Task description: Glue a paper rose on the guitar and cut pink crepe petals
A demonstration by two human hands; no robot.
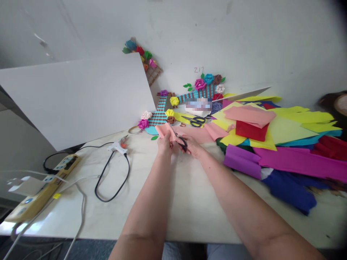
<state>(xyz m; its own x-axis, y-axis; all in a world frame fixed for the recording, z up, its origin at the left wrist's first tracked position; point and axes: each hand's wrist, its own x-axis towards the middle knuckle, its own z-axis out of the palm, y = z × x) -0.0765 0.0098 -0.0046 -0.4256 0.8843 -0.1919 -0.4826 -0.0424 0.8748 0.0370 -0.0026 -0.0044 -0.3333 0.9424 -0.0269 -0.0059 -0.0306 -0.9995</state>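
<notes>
My left hand (164, 143) is closed on a folded piece of pink crepe paper (166, 130), holding it up over the white table (173, 202). My right hand (192, 144) grips a pair of black-handled scissors (182, 141) whose blades point at the pink paper. Both hands meet near the table's middle, just in front of the paper-flower crafts.
A second pair of scissors (197, 121) lies behind my hands. Stacked crepe sheets (276, 144) in several colours cover the right side. A glue gun (118, 146) with a black cord and a power strip (40, 191) lie at left. A white board (78, 97) leans on the wall, beside paper-flower baskets (162, 112).
</notes>
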